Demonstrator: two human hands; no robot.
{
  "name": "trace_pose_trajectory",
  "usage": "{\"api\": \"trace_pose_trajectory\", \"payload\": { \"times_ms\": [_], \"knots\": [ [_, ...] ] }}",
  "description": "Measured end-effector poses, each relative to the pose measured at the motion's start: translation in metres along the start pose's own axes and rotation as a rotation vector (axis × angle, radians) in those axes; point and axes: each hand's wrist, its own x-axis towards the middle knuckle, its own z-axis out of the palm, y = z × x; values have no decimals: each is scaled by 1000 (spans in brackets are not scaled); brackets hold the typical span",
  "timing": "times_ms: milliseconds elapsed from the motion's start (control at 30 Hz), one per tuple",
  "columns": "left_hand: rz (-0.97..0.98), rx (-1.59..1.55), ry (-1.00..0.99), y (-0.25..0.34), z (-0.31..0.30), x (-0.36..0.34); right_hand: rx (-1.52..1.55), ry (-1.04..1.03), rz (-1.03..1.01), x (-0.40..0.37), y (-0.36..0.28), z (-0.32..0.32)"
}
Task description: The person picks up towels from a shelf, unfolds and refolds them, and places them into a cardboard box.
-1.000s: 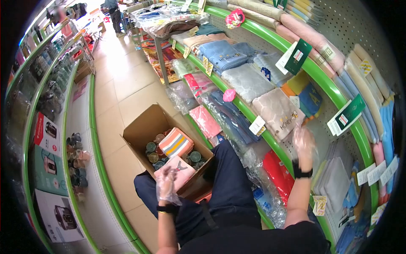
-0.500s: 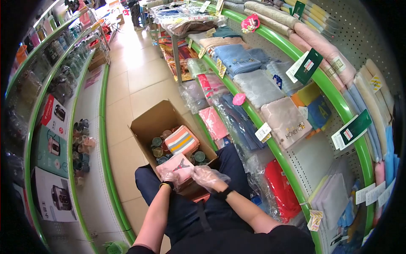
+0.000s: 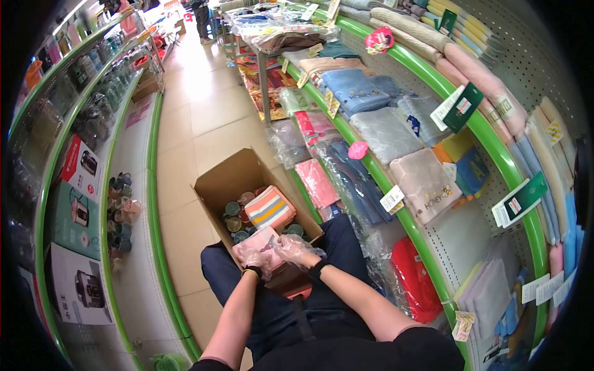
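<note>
A folded pink towel with a dark printed figure lies at the near side of an open cardboard box. My left hand, in a clear plastic glove, is closed on its near left edge. My right hand, gloved the same way, grips its right side, partly covering the figure. Beyond the pink towel, inside the box, rests a folded towel striped in orange, white, grey and yellow. Several small glass-like cups sit around it. The box stands between my legs.
To the right, green-edged shelves hold folded towels and plastic-wrapped packs. Shelves on the left carry boxed appliances and a cluster of small cups. A tiled aisle runs ahead, where a person stands far off.
My right hand has shifted a little left and up over the pink towel, covering more of its printed figure. The view has tilted slightly. Both hands keep hold of the pink towel.
</note>
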Motion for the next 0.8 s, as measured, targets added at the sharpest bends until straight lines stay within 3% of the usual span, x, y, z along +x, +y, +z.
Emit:
{"api": "trace_pose_trajectory", "payload": {
  "times_ms": [33,67,100,167,200,233,300,333,400,467,533,567,633,700,800],
  "knots": [
    [-43,72,-11,-1,15,9,-101,-82,-41,22,18,22],
    [244,256,-412,-37,121,99,-260,-170,-125,41,40,54],
    [-250,-183,-53,-12,81,48,-393,-257,-195,29,-9,4],
    [-31,-42,-53,-13,25,12,-165,-220,74,29,-35,-1],
    [-119,-425,111,-8,2,-11,-406,-448,-127,44,-15,22],
    [-162,-443,333,-14,49,13,-428,-601,-106,55,0,46],
    [-86,-1265,513,-6,30,-7,-401,-564,-80,57,-4,57],
    [-103,-1262,518,-4,19,-16,-378,-516,-37,57,-4,61],
    [10,-625,594,-1,5,-29,-332,-434,58,47,-2,70],
    [9,-661,720,5,-5,-32,-508,-406,295,56,77,148],
    [-59,-827,657,-3,19,-18,-394,-414,508,40,0,62],
    [-75,-635,777,-8,38,-6,-420,-378,538,36,-5,62],
    [-111,-1260,364,-4,-3,-32,-270,-385,632,45,-6,61],
    [-140,-1211,273,-15,5,-36,-184,-466,619,52,21,74],
    [-163,-1076,17,-27,20,-27,-99,-364,604,50,31,77]
  ]
}}
